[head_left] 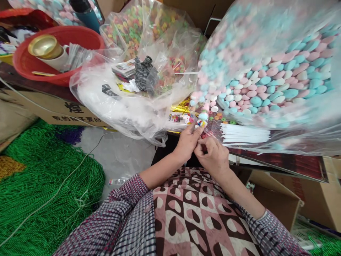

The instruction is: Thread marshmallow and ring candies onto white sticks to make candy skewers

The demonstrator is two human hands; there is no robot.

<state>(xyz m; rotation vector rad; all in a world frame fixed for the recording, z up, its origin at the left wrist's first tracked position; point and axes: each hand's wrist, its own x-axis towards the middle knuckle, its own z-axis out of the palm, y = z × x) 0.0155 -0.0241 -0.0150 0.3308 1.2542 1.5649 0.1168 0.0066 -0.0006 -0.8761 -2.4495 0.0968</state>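
Note:
Close together at the table's front edge are my two hands. My left hand [188, 140] is closed, thumb and fingers pinching the lower end of a candy skewer [203, 116]. The skewer shows pink and pale blue marshmallow-like pieces with a colourful printed piece at the bottom, and it points away from me. Just to the right, my right hand [213, 153] is closed in a pinch below the skewer; what its fingertips hold is too small to make out. Beside the hands lie white sticks [243, 134] in a bundle and several loose ring candies [218, 116].
A large clear bag of pastel candies [277, 81] stands right, a bag of ring candies [133, 32] behind. At left are a crumpled plastic bag [128, 113] and a red basin [90, 39] with a gold bowl [45, 46]. Green cords [66, 170] heap on the floor.

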